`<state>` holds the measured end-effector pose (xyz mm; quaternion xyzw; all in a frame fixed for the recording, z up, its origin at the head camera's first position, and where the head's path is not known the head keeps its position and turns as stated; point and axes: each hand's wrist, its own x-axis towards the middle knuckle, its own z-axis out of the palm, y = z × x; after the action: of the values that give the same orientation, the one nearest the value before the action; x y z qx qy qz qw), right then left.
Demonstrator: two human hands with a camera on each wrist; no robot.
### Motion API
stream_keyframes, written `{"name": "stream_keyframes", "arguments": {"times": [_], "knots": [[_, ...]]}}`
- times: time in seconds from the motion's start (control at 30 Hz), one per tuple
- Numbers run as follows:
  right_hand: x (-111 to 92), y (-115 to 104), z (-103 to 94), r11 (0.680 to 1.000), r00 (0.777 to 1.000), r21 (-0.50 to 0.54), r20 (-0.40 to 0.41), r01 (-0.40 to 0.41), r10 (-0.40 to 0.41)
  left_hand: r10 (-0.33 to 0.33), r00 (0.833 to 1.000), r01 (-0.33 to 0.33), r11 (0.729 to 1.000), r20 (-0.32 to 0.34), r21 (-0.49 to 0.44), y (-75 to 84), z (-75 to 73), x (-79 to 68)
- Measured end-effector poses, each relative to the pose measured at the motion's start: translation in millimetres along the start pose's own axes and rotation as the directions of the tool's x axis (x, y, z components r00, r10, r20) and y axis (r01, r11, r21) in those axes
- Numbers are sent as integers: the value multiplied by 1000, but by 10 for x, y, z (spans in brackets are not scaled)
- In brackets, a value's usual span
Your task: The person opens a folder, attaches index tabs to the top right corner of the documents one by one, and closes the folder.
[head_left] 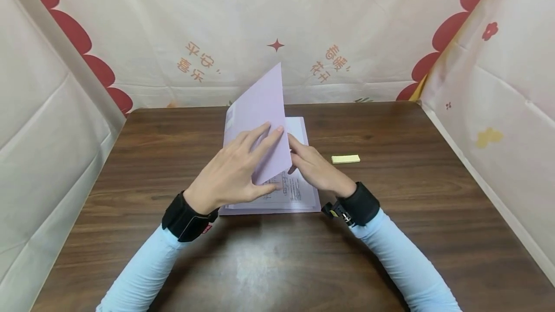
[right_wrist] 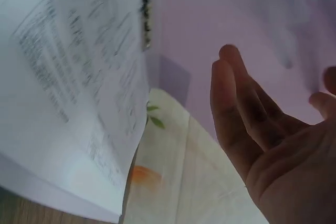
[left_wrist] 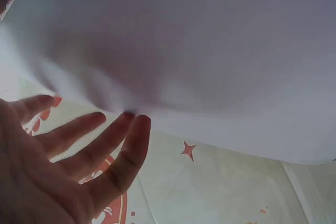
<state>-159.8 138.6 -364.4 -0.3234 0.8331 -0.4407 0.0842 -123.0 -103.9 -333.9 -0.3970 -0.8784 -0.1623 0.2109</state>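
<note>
A lilac folder (head_left: 260, 95) lies on the table with its front cover raised steeply. Printed sheets (head_left: 299, 191) show inside it, and in the right wrist view the printed page (right_wrist: 79, 61) is beside a dark binding clip (right_wrist: 146, 19) near the spine. My left hand (head_left: 231, 170) is spread against the outside of the cover, its fingertips on the lilac surface. In the left wrist view those fingers meet the cover's edge. My right hand (head_left: 314, 165) is at the free edge, its loosely extended fingers on the inner side of the cover, above the sheets.
A small pale yellow strip (head_left: 345, 159) lies on the brown wooden table (head_left: 390, 206), right of the folder. White printed cloth (head_left: 260, 18) hangs behind the table and along both sides. Both wrists wear black bands.
</note>
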Motion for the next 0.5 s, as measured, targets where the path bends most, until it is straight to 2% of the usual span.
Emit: {"name": "stream_keyframes", "arguments": {"times": [0.13,0.3,0.4,0.5], "knots": [[8,95,75,989,999,-143,30,19,-15,-11,1000,11,1000,-2,0,11,17,-8],[3,262,176,953,992,-303,123,4,35,-27,999,27,1000,-33,10,41,26,-12],[5,318,235,913,981,-409,180,12,68,-49,997,51,998,-52,36,69,-11,-20],[4,323,257,843,974,-536,206,30,97,-83,994,86,995,-74,45,85,-90,-46]]}}
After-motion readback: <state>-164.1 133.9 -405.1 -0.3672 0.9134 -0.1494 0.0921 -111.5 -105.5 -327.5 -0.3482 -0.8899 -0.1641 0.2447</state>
